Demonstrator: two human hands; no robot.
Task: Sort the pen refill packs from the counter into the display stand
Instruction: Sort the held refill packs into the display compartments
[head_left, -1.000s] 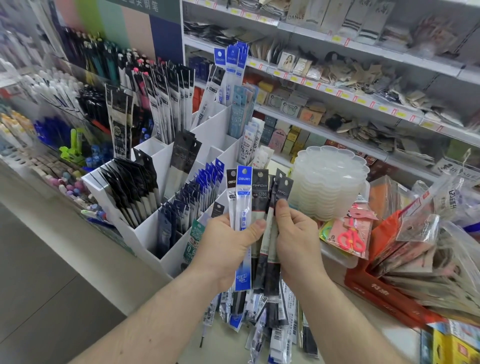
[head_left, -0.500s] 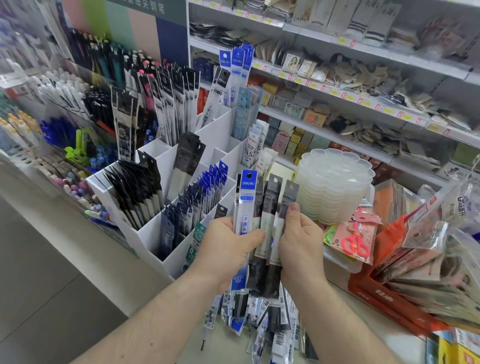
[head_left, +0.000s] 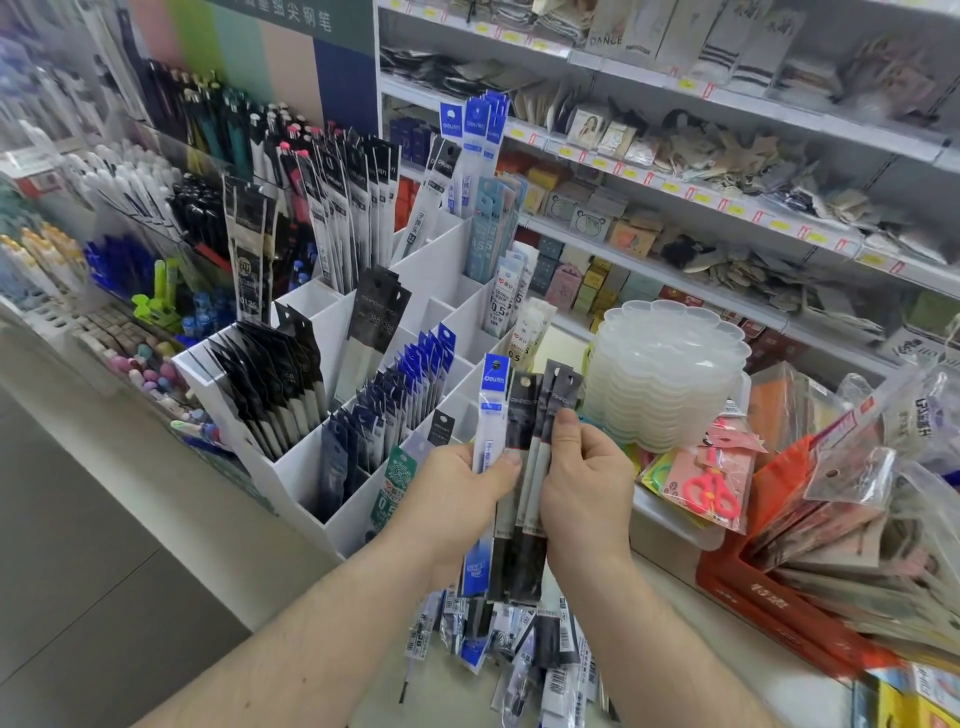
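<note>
Both hands have drawn closer together since a second ago, squaring up the fanned packs. Left hand (head_left: 457, 499) pinches the blue-topped pack (head_left: 492, 415) with its thumb; right hand (head_left: 584, 486) curls round the dark packs (head_left: 545, 415). They hang just right of the white display stand (head_left: 415, 270), above loose packs (head_left: 519, 649) on the counter (head_left: 727, 649) near its front edge

I'm in a stationery shop: long white wall shelves (head_left: 675, 179) with yellow price tags (head_left: 779, 225), racks of pens (head_left: 218, 135), and a white compartmented display stand (head_left: 415, 291) full of refill packs.
</note>
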